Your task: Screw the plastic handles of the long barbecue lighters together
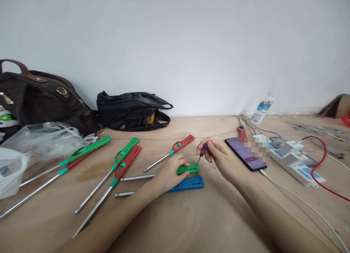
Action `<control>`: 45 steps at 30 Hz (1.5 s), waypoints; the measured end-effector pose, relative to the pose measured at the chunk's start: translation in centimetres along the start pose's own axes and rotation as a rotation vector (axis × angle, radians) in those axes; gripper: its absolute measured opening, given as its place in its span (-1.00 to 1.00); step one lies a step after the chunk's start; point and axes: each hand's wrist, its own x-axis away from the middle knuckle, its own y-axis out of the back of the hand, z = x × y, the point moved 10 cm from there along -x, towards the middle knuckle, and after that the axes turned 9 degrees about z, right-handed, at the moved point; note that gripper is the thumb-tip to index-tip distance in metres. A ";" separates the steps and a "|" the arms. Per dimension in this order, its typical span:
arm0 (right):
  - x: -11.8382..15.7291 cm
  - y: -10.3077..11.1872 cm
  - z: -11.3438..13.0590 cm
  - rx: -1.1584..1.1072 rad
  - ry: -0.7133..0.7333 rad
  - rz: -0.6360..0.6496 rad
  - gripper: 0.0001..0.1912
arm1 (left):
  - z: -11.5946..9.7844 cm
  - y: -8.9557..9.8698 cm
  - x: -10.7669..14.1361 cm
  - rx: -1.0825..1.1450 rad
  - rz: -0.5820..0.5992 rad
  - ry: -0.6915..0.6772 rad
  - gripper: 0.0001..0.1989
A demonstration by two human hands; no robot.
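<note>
Head view of two bare hands at work on a beige-brown tabletop (pixel 191 218). The left hand (pixel 170 173) has its fingers clamped on a long-nosed lighter with a green plastic handle (pixel 194 168), which lies near the middle of the tabletop, its slim metal barrel extending leftward beneath the hand. The right hand (pixel 221 158) has its fingers clamped on a small screwdriver with a dark purple handle (pixel 203 149); the metal shaft slants downward, its tip at the upper face of the green handle, near the end. Just beside, on the near side, lies a long-nosed lighter with a blue plastic handle (pixel 193 183), partly covered by the left hand and forearm. Beyond the left hand lies a similar lighter with a red plastic handle (pixel 184 142). Farther left are two pairs, each comprising one green-handled and one red-handled lighter, all with metal barrels directed toward the lower left. To the right of the right hand lie a black-edged smartphone with a lit, partly blurred screen (pixel 236 148) and a white multi-socket power strip (pixel 307 174) bearing plugs. Against the wall, left of centre, rests a crumpled black plastic bag (pixel 123 112).
</note>
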 end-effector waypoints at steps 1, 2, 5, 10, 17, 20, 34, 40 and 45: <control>0.0 0.1 -0.1 -0.008 0.002 -0.009 -0.61 | 0.0 0.0 0.0 -0.003 0.003 0.000 -0.86; 0.1 0.3 -0.1 -0.023 0.005 -0.021 -0.63 | -0.1 0.0 0.0 -0.006 0.004 0.000 -0.85; 0.0 0.4 -0.1 -0.056 0.011 -0.033 -0.74 | -0.2 0.1 0.0 -0.006 -0.001 0.000 -0.86; -0.1 0.3 0.5 0.049 0.018 -0.024 -0.64 | -0.2 0.2 0.0 -0.004 -0.002 0.009 -0.86; 0.0 0.8 0.2 0.024 -0.001 -0.054 -0.75 | -0.2 0.1 0.0 -0.005 0.001 0.000 -0.87; 0.1 1.1 0.1 0.067 -0.021 -0.066 -0.70 | -0.1 0.1 0.0 -0.007 0.001 0.007 -0.87; 0.2 1.3 -0.2 -0.028 0.012 -0.112 -0.67 | -0.3 0.2 0.0 -0.005 0.002 0.007 -0.87; 0.2 1.4 -0.4 -0.076 0.003 -0.127 -0.76 | -0.4 0.3 0.0 0.001 -0.009 0.002 -0.87; 0.1 1.3 -0.2 -0.035 0.001 -0.115 -0.67 | -0.1 0.1 0.0 -0.001 -0.002 0.011 -0.85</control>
